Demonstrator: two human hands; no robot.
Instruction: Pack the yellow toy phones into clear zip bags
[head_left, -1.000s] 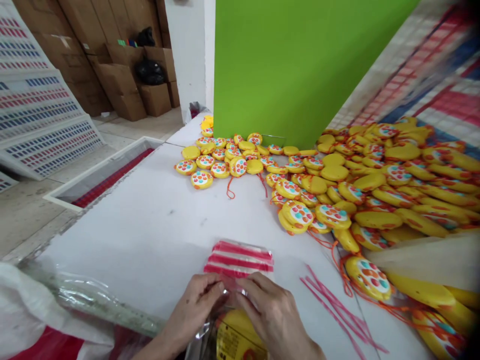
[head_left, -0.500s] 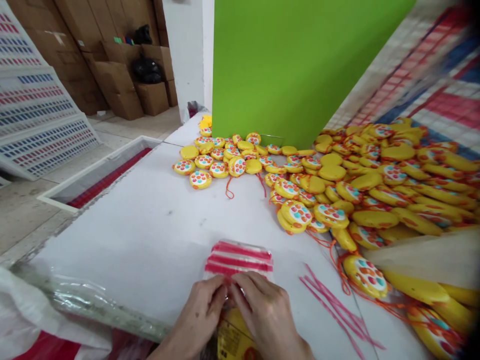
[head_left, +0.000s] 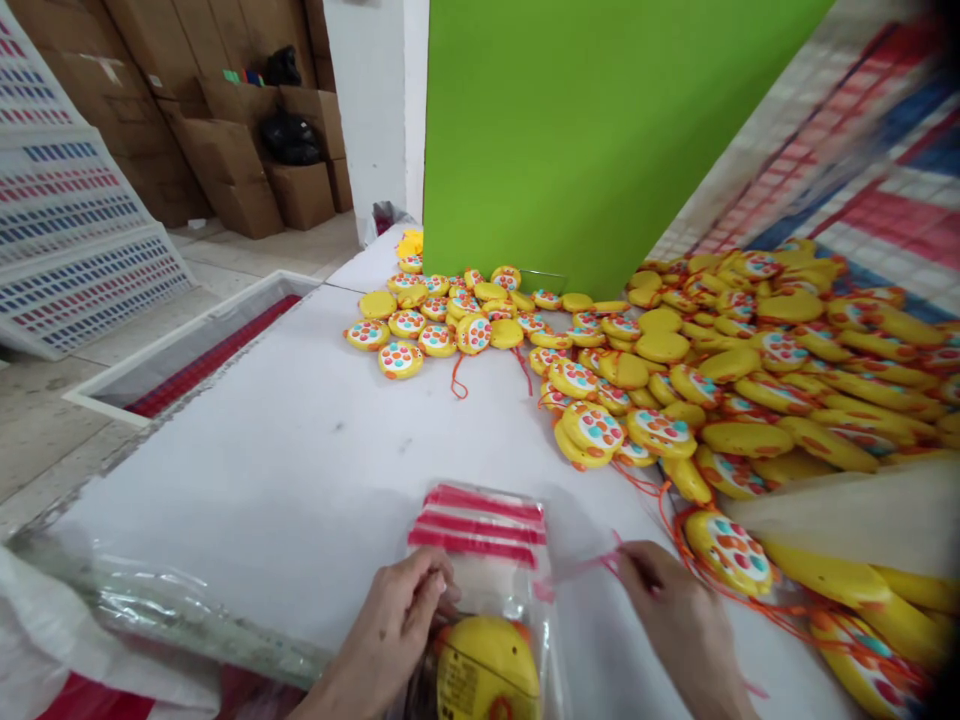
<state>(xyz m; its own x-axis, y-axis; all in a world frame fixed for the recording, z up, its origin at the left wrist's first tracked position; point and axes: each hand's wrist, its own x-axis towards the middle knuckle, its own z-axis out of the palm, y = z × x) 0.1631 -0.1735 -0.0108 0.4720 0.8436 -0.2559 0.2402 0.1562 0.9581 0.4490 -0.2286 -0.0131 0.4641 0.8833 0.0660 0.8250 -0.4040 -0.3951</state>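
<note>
A yellow toy (head_left: pixel 487 665) lies face down inside a clear plastic bag (head_left: pixel 495 590) at the front of the table. My left hand (head_left: pixel 409 615) is closed at the left side of that bag, thumb and fingers pinched together; the exact grip is partly hidden. To the right of the bag, my right hand (head_left: pixel 675 610) is closed on a thin pink strip (head_left: pixel 581 568), blurred by motion, whose loose end trails toward the bag. Pink bands (head_left: pixel 480 520) show at the bag's top, where more bags seem to lie beneath.
Many yellow toys (head_left: pixel 664 345) with dotted faces and orange cords heap along the back and right of the white table (head_left: pixel 285 450). A green panel (head_left: pixel 585 130) stands behind them. Clear plastic sheeting (head_left: pixel 172 620) covers the front left edge. Perforated crates (head_left: pixel 82 220) stand left.
My right hand has moved right, away from the bag, with a pink strip now trailing from it. My left hand stays beside the bag, and the toy inside shows more fully.
</note>
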